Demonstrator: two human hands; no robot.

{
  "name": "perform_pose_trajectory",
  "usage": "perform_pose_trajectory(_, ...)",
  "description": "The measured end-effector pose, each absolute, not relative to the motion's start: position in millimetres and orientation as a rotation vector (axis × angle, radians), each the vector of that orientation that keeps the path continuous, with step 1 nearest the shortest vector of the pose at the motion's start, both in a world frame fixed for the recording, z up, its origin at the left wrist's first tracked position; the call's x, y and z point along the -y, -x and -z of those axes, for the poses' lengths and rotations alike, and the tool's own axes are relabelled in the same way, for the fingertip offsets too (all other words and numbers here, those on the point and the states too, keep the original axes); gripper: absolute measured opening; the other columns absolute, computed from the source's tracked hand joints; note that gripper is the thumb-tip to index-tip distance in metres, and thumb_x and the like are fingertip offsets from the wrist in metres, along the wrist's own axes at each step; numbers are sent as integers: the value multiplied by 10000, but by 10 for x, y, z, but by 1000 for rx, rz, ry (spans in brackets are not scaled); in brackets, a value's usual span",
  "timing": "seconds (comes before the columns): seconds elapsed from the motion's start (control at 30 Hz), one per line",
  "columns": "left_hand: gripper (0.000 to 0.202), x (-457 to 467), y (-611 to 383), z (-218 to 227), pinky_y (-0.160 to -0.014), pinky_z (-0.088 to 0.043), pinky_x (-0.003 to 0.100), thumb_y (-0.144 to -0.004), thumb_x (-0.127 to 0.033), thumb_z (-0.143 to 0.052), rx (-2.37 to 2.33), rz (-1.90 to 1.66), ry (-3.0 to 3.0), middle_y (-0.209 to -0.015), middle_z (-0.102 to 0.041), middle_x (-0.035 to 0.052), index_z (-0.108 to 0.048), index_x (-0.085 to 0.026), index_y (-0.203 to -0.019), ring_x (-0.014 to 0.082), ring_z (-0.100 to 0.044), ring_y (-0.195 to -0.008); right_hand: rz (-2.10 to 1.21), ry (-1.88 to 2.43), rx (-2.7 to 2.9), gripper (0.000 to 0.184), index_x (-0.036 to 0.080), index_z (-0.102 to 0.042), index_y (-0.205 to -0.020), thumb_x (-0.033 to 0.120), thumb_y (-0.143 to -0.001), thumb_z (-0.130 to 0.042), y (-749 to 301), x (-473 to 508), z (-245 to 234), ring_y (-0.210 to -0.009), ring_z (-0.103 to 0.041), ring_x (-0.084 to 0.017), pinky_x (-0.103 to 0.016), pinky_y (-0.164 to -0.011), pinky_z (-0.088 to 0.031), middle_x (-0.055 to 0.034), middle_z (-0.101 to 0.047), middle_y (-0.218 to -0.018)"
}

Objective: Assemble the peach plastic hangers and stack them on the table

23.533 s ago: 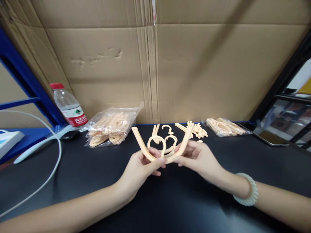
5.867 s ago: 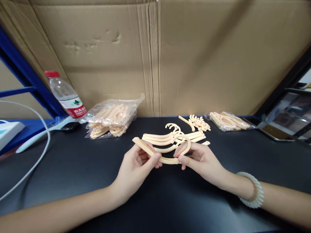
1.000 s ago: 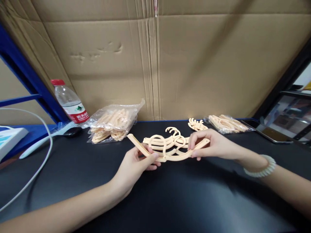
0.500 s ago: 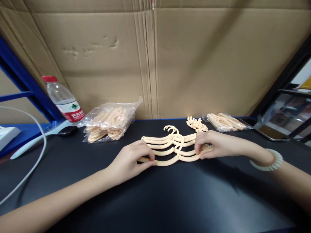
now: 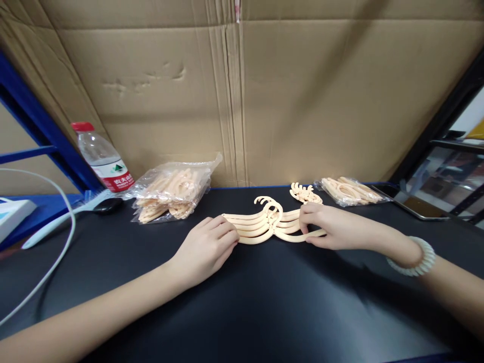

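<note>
Left hand [image 5: 207, 245]: curled closed on left ends of hangers [image 5: 254, 242]. Right hand [image 5: 329, 226]: pinching front one's right arm. Long axes crosswise, hooks away.

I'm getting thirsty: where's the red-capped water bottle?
In the head view, the red-capped water bottle is on the left, between the blue frame and the larger bag of hanger parts.

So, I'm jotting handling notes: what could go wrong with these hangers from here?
The hooks overlap closely, so they might tangle if one is lifted. The left hand and right hand touch opposite ends of the hangers, so an uneven push could skew them. The loose pieces lie just behind the right hand, which might nudge them.
</note>
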State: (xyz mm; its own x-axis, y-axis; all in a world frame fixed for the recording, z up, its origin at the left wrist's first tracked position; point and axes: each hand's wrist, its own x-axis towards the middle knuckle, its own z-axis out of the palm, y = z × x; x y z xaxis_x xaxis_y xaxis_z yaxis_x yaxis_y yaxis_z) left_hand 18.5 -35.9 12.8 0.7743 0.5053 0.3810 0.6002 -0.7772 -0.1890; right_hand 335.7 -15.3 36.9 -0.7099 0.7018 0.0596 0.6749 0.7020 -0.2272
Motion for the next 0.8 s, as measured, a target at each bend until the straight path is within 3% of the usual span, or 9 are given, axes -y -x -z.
perform_pose_trajectory(0.3, 201, 409, -196, -141, -678, -414, 367, -944, -129, -426, 879, 366, 2539, -837, -626, 58, -603, -148, -848, 234, -554, -819, 20, 1117, 2792, 127, 167, -577, -737, 54, -789, -550, -3306, 212, -376, -755, -527, -189, -299, -688, -432, -56, -530, -858)
perform_pose_trajectory(0.4, 190, 407, -202, -121, -665, -434, 375, -938, -138, -431, 919, 396, 2551, -843, -628, 63, -607, -150, -867, 244, -564, -823, 19, 1149, 2769, 131, 168, -588, -798, 44, -772, -556, -3310, 208, -365, -776, -551, -200, -312, -705, -461, -64, -552, -884)
perform_pose_trajectory(0.53, 170, 450, -253, -60, -829, -486, 405, -934, -174, -469, 1000, 528, 2698, -1069, -638, 99, -597, -151, -1042, 255, -574, -999, 46, 1237, 2649, 160, 135, -580, -983, 96, -854, -495, -3211, 307, -320, -864, -587, -243, -376, -780, -507, -121, -592, -974)
perform_pose_trajectory(0.6, 294, 475, -287, -24, -1001, -437, 428, -935, -225, -503, 1043, 567, 2760, -1274, -576, 128, -534, -137, -1213, 267, -509, -1193, 89, 1236, 2605, 263, 97, -552, -1145, 225, -936, -458, -3124, 366, -243, -1042, -578, -295, -437, -893, -497, -183, -594, -1137)
perform_pose_trajectory(0.67, 439, 485, -312, 7, -1121, -331, 462, -951, -272, -492, 1095, 530, 2795, -1429, -470, 140, -426, -127, -1360, 272, -388, -1345, 156, 1251, 2589, 492, 39, -457, -1330, 372, -968, -431, -3044, 391, -119, -1277, -449, -350, -500, -1037, -412, -239, -491, -1358)
perform_pose_trajectory(0.73, 492, 471, -321, 28, -1162, -253, 504, -983, -291, -422, 1165, 437, 2826, -1508, -383, 127, -334, -136, -1441, 266, -300, -1412, 236, 1328, 2561, 661, -13, -359, -1424, 465, -969, -392, -2992, 373, 17, -1398, -277, -374, -542, -1116, -308, -260, -349, -1482)
perform_pose_trajectory(0.8, 496, 431, -313, 38, -1168, -218, 532, -1009, -297, -341, 1235, 334, 2864, -1543, -329, 108, -280, -147, -1477, 254, -253, -1438, 243, 1426, 2538, 716, -37, -338, -1442, 503, -972, -335, -2967, 329, 119, -1421, -215, -371, -546, -1140, -259, -258, -296, -1508)
